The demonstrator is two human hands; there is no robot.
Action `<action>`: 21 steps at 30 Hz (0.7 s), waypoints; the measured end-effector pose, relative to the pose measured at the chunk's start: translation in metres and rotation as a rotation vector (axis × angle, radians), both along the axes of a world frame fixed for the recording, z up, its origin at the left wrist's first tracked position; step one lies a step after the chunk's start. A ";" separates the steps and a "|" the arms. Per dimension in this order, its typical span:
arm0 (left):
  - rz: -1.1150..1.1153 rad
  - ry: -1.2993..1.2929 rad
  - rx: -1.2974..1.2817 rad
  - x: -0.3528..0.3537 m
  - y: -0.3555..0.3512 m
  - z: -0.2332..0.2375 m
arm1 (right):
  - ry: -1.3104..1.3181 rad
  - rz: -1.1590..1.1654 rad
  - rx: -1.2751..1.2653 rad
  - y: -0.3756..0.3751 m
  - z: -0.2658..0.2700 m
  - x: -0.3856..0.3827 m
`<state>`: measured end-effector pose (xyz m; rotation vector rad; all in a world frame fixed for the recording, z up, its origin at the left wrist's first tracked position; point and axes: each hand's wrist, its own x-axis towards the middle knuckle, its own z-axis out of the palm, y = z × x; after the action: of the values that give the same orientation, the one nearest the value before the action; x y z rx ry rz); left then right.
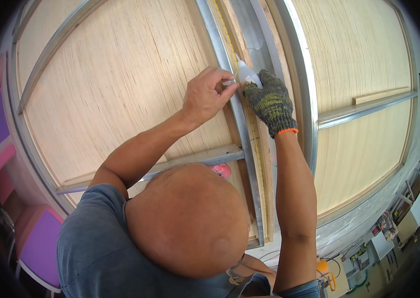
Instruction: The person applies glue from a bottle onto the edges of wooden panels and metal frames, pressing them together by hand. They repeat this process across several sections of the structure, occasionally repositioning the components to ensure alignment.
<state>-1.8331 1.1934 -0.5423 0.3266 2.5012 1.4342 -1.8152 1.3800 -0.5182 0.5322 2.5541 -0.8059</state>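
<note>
My right hand (272, 104), in a dark grey-green knit glove with an orange cuff, is closed around a white squeeze bottle (247, 74) with a narrow nozzle. The bottle lies over a narrow wooden strip (252, 129) beside a metal bar (242, 119). Just left of the nozzle, my bare left hand (209, 94) is closed, thumb and fingers pinching a small pale piece (228, 83) too small to name. A yellow line with dark marks (226, 27), like a measuring tape, runs along the strip beneath the bottle.
Large plywood panels in metal frames (135, 74) lie on both sides. A short wood batten (380, 96) rests by the right crossbar. A pink object (221, 171) shows beside the person's head. Purple-pink chairs (41, 243) stand at left; assorted items and an orange tool (325, 270) are at lower right.
</note>
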 end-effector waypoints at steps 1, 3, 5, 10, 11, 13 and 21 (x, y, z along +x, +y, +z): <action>0.000 0.003 0.001 0.002 -0.001 0.000 | -0.041 -0.012 -0.031 0.001 0.002 -0.002; -0.029 0.330 -0.016 0.014 -0.003 -0.004 | 0.008 -0.059 -0.101 0.005 0.007 0.003; -0.022 0.313 -0.044 0.041 -0.002 -0.005 | 0.064 -0.116 -0.179 0.011 0.013 0.009; -0.172 -0.002 -0.310 0.116 0.005 -0.041 | 0.229 -0.287 -0.620 0.038 0.046 0.039; -0.193 -0.001 -0.327 0.121 0.005 -0.046 | 0.232 -0.310 -0.635 0.046 0.058 0.050; -0.216 0.025 -0.328 0.117 0.007 -0.045 | 0.359 -0.326 -0.666 0.064 0.085 0.074; -0.269 -0.069 -0.393 0.097 0.007 -0.031 | 0.352 -0.501 -0.658 0.084 0.216 0.183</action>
<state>-1.7359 1.2007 -0.5735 0.5012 2.4940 0.8188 -1.6327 1.4641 -0.3023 0.8682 2.2400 -1.9666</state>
